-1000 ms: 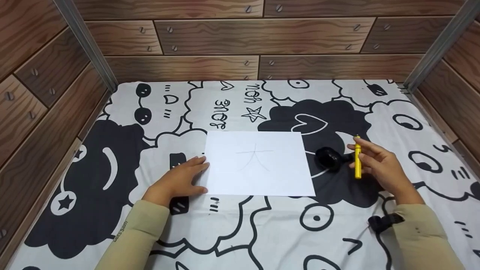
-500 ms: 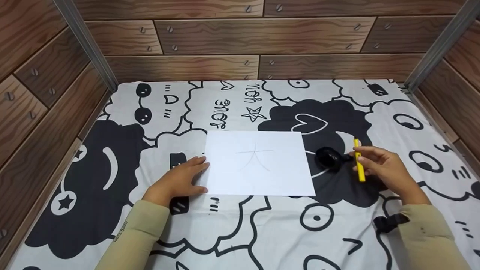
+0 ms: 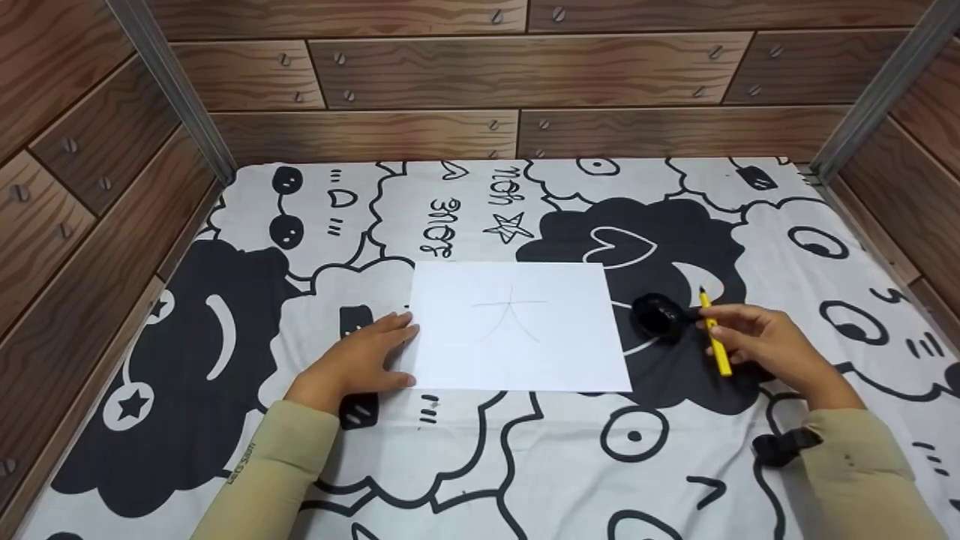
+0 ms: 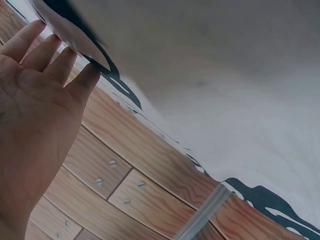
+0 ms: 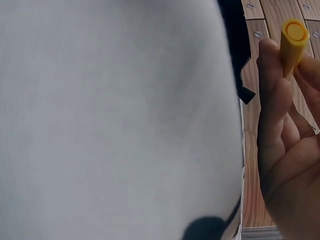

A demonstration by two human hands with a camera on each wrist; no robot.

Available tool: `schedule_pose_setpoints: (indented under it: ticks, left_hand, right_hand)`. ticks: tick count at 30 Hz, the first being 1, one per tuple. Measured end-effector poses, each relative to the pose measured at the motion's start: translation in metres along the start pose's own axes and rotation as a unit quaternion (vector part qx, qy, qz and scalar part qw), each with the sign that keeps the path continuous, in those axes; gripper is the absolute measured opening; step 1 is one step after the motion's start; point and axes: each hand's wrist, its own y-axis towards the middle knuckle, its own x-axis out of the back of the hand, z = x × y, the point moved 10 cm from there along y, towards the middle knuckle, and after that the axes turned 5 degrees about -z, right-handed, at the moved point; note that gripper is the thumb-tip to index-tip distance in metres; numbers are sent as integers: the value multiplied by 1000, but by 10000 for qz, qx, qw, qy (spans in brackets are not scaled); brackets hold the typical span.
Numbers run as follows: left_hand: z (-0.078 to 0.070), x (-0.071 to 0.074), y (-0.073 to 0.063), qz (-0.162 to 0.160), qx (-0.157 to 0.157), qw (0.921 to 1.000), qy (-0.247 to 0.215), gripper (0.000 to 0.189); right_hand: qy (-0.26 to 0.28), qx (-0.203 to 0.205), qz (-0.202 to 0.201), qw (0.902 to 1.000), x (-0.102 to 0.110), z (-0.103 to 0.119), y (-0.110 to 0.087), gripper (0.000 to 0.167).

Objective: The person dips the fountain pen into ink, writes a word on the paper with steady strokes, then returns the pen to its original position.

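Observation:
A white sheet of paper point(image 3: 577, 345) lies on the patterned cloth, with thin strokes drawn at its middle. My left hand point(image 3: 360, 358) rests at the paper's left edge, thumb and fingertips touching it; the left wrist view shows its palm and extended fingers point(image 4: 60, 65). To the right of the paper, my right hand point(image 3: 784, 351) pinches a yellow pen point(image 3: 721, 358) between thumb and fingers, dark tip pointing away. The pen's blunt end point(image 5: 296, 32) faces the right wrist camera. A glossy black rounded object point(image 3: 657, 317) with a stem lies between paper and right hand; its stem's end is hidden.
The black-and-white cartoon cloth point(image 3: 420, 465) covers the whole tabletop. Wood-patterned panels point(image 3: 480, 75) enclose the back and sides, with grey metal posts point(image 3: 176, 90) at the far corners. A black strap-like device point(image 3: 784, 448) is at my right wrist.
The right hand has shifted slightly right and towards me. The yellow pen has tilted from nearly upright in view to leaning left at its tip. The left hand and paper stay still.

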Motion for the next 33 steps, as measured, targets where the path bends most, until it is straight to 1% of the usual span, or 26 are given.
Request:
schedule_pose_setpoints:
  ticks: [7, 11, 14, 18, 21, 26, 33]
  left_hand:
    - [-1, 1, -1, -79, -92, 9999, 21, 74]
    - [-2, 2, -1, -95, -128, 9999, 19, 74]
    - [-2, 2, -1, -93, -147, 9998, 13, 74]
    - [-2, 2, 0, -89, -155, 9998, 0, 74]
    - [-2, 1, 0, -92, -149, 9998, -18, 74]
    - [-2, 1, 1, -102, -163, 9998, -18, 74]
    - [-2, 2, -1, -65, -129, 9999, -5, 74]
  right_hand:
    - [-785, -116, 29, 9968, -3, -2, 2, 40]
    - [-1085, -206, 93, 9938, -6, -2, 4, 40]
    - [-1283, -172, 84, 9916, -6, -3, 6, 38]
    - [-1528, -28, 44, 9882, -6, -2, 7, 35]
    - [-1626, 22, 30, 9867, -6, -2, 8, 35]
    - [-1779, -33, -41, 9840, -5, -1, 7, 36]
    - [-1670, -85, -5, 9859, -6, -1, 8, 38]
